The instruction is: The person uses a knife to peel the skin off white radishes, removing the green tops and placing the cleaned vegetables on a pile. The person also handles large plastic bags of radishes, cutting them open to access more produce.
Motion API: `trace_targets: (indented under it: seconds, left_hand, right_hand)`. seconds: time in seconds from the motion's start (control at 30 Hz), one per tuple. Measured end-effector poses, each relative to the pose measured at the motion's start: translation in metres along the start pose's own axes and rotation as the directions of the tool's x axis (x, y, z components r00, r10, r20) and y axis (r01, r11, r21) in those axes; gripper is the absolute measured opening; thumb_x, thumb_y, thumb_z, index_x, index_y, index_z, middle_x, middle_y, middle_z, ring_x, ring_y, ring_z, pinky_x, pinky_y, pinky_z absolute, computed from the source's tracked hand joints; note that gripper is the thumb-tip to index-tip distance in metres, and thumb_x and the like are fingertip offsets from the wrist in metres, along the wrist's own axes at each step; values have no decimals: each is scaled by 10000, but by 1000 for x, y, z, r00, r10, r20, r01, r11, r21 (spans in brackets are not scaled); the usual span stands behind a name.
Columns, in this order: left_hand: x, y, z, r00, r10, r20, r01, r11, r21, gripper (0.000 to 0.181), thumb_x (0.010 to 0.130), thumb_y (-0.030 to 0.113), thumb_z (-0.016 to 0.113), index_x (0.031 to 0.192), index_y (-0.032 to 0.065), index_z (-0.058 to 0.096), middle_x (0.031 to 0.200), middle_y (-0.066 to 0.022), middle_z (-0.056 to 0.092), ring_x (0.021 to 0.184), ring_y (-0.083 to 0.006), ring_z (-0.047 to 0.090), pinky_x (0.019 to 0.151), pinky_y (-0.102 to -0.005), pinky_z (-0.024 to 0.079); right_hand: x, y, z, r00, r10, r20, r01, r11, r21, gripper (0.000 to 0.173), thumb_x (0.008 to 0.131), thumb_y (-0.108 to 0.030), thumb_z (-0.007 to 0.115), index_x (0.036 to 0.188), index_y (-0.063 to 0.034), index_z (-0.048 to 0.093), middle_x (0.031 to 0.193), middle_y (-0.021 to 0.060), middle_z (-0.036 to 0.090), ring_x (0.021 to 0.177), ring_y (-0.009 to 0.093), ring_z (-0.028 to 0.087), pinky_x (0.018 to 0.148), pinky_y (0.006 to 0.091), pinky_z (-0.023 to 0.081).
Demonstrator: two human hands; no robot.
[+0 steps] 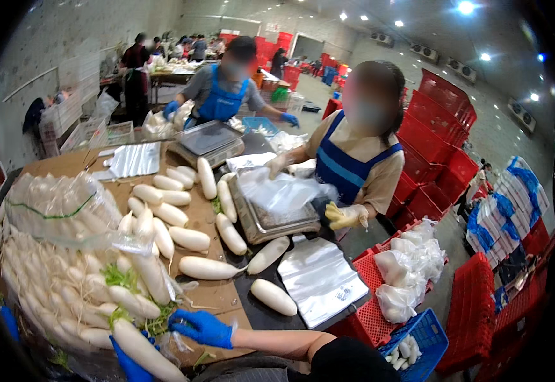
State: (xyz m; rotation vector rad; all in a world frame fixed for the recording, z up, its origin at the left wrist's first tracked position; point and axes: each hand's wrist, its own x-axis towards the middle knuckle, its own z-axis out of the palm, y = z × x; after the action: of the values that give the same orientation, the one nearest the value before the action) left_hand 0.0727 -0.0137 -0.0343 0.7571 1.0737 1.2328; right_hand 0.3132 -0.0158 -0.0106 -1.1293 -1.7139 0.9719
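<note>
A white daikon radish (144,348) with a short green leaf stub lies in my left hand (131,365), gloved in blue and mostly hidden beneath it. My right hand (202,327), also in a blue glove, is just to the right of that radish's leafy end, over cut green leaves (159,319). Its fingers are curled; whether something small is between them is unclear. Beyond my hands a heap of daikon with thin roots (62,296) fills the near left, partly under a clear plastic bag (62,205). Loose daikon (189,238) lie across the brown board (215,298).
Across the table, a co-worker (354,157) handles a thin plastic bag (277,188) over a scale (282,224). Farther back, another co-worker (225,95) stands by a second scale (208,141). Flat bags (323,279) lie right; red crates (366,281) and a blue crate (421,344) stand beside the table.
</note>
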Motion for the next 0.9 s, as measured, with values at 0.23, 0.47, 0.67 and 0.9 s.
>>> trace_targets:
  seconds: [0.23, 0.47, 0.67, 0.9]
  left_hand:
    - [-4, 20, 9, 996, 48, -79, -31, 979, 201, 583, 787, 349, 597, 1250, 27, 451, 1149, -116, 559, 1007, -222, 552, 860, -356, 468]
    - [-12, 27, -3, 980, 158, -117, -118, 948, 294, 623, 713, 263, 693, 1233, 7, 464, 1133, -127, 570, 1008, -227, 556, 865, -354, 466]
    - [-16, 19, -4, 963, 265, -47, -222, 880, 419, 673, 651, 189, 776, 1218, -9, 474, 1119, -137, 580, 1009, -231, 559, 869, -353, 465]
    - [-35, 60, 34, 945, 325, 43, -296, 787, 541, 612, 647, 221, 798, 1151, 13, 520, 1012, -143, 628, 931, -208, 610, 802, -343, 490]
  right_hand:
    - [3, -31, 12, 988, -103, 114, 113, 990, -81, 243, 884, -306, 549, 983, -84, 544, 773, 193, 586, 699, 397, 568, 594, 426, 461]
    - [15, -42, -10, 920, -206, 334, 273, 947, -168, 243, 867, -344, 564, 925, -109, 551, 759, 147, 596, 652, 356, 570, 543, 417, 448]
    - [30, -37, 2, 885, -331, 326, 411, 886, -216, 268, 835, -348, 612, 996, -134, 596, 772, 111, 632, 641, 296, 618, 541, 373, 482]
    - [29, -44, -14, 912, -267, 310, 382, 825, -416, 214, 816, -303, 639, 914, -120, 585, 684, 90, 614, 572, 274, 606, 496, 350, 465]
